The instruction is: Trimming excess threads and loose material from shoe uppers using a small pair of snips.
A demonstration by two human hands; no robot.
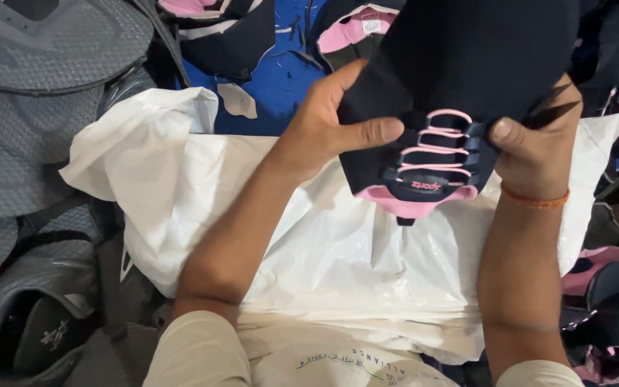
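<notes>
While seen from the head camera: work surface buried under a white woven plastic sack (338,265), creased and slightly glossy, spread across the lap area. Blue tabletop (281,86) visible beyond it, flecked with dark thread scraps. No walls or wider room in view.

Left side stacked with grey shoe uppers (30,107), flat-cut, fine knit mesh texture, some darker panels lower down. Right side and top edge piled with navy-and-pink shoe uppers (610,287), soft fabric, pink lining showing.

Held up over the sack, centre-right: navy shoe upper (460,64), matte dark fabric, curved shape, pink laces (438,143) threaded through dark loops, pink tongue edge at the bottom.

Left hand (324,125) gripping the upper's left edge, thumb pressed across the front, fingers behind. Right hand (531,154) gripping the right edge, thumb on the lace-loop side, fingers wrapped behind and hidden. Small dark pointed tool (557,111) sticking out from the right hand; type unclear. Orange thread band (535,199) on the right wrist. Cream sleeves (195,355) at the bottom edge.
</notes>
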